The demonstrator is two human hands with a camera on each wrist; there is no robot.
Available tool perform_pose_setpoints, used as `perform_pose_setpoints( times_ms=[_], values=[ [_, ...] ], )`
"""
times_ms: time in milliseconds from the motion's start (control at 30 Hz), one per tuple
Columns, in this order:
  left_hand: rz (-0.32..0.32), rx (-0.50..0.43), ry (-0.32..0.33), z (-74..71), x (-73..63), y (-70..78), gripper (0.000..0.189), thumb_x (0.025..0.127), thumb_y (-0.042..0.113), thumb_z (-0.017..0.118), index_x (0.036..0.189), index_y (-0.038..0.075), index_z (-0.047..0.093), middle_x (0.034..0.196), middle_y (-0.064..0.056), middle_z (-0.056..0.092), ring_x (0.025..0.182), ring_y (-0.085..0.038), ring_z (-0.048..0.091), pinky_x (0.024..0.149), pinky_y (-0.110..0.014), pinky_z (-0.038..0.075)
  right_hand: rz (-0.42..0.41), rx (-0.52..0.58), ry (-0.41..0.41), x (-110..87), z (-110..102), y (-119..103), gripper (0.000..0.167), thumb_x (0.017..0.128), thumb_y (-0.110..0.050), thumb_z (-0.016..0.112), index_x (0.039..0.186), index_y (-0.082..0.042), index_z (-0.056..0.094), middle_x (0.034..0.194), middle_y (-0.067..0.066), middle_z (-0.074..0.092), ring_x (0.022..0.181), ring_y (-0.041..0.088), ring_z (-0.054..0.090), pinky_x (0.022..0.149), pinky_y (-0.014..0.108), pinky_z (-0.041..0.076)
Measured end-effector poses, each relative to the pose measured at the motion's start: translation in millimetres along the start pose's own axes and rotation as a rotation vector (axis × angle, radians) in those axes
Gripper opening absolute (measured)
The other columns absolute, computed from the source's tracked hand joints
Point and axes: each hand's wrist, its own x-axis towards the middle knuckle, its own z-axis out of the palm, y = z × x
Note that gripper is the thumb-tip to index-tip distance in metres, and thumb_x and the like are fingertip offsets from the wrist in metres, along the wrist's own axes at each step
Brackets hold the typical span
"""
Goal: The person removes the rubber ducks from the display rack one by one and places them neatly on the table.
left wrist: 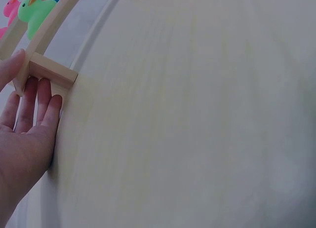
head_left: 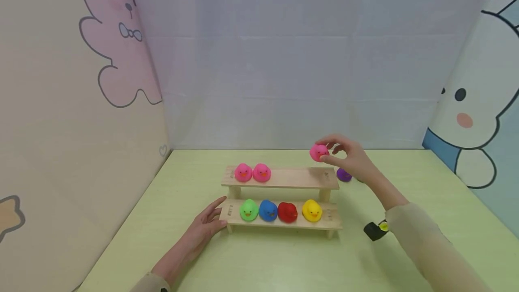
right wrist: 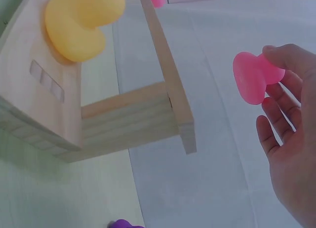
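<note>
A two-step wooden rack [head_left: 284,226] stands on the table. My left hand [head_left: 207,224] holds the left end of its lower step, thumb on one side and fingers on the other. Above the right end of the upper step, my right hand [head_left: 346,154] pinches a pink rubber duck [right wrist: 250,80] between thumb and fingers, apart from the wood. Two pink ducks [head_left: 261,173] sit at the left of the upper step. Along the lower step are a green duck [head_left: 249,211], a blue duck [head_left: 268,211], a red duck [head_left: 287,212] and a yellow duck [head_left: 312,211].
A purple duck [head_left: 343,175] is behind the rack's right end, partly hidden by the right arm. On the table to the right lies a small black item [head_left: 375,231] beside a yellow bit [head_left: 383,225]. Curtain-like walls with cartoon animals surround the table.
</note>
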Motion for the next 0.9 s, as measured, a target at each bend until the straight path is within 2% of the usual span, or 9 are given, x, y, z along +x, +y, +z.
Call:
perform_pose_setpoints(
  times_ms=[267,467,600,767,900],
  values=[
    [0.016,0.005,0.010,-0.4,1.0,-2.1,0.070,0.084,0.006,0.061,0.143,0.019,0.026,0.132,-0.016,0.039,0.111,-0.020,0.051,0.092,-0.026,0.037,-0.023,-0.102,0.116,-8.5,-25,11,0.038,0.079,-0.001,0.067,0.116,-0.002,0.059,0.109,0.011,0.059,0.092,0.016,0.048,0.072,0.014,0.041],
    [0.018,-0.007,0.016,-5.9,8.0,-14.0,0.068,0.085,0.004,0.060,0.142,0.022,0.028,0.132,-0.015,0.039,0.112,-0.020,0.050,0.092,-0.027,0.037,0.021,-0.190,0.206,-18.8,-39,20,0.040,0.079,-0.003,0.067,0.118,-0.004,0.059,0.110,0.011,0.058,0.090,0.004,0.046,0.071,0.014,0.040],
    [0.024,-0.010,0.017,-8.4,10.4,-19.0,0.067,0.085,0.005,0.060,0.141,0.025,0.030,0.132,-0.014,0.040,0.111,-0.021,0.051,0.093,-0.028,0.037,0.040,-0.222,0.252,-27.8,-46,30,0.040,0.080,-0.002,0.067,0.119,-0.004,0.059,0.112,0.011,0.057,0.089,0.002,0.045,0.071,0.010,0.038],
    [0.033,-0.005,0.017,-8.9,9.6,-20.0,0.067,0.085,0.006,0.060,0.141,0.025,0.029,0.132,-0.015,0.040,0.110,-0.022,0.051,0.093,-0.028,0.037,0.067,-0.229,0.305,-38.2,-54,56,0.042,0.079,-0.003,0.068,0.120,-0.006,0.058,0.112,0.012,0.057,0.088,0.007,0.047,0.071,0.010,0.038],
    [0.034,-0.013,0.018,-9.1,9.0,-20.1,0.067,0.085,0.005,0.060,0.141,0.024,0.030,0.132,-0.015,0.040,0.110,-0.023,0.052,0.093,-0.028,0.037,0.105,-0.243,0.345,-47.3,-59,87,0.043,0.080,-0.008,0.068,0.122,-0.013,0.058,0.112,0.006,0.057,0.088,0.010,0.047,0.070,0.010,0.038]
  ],
)
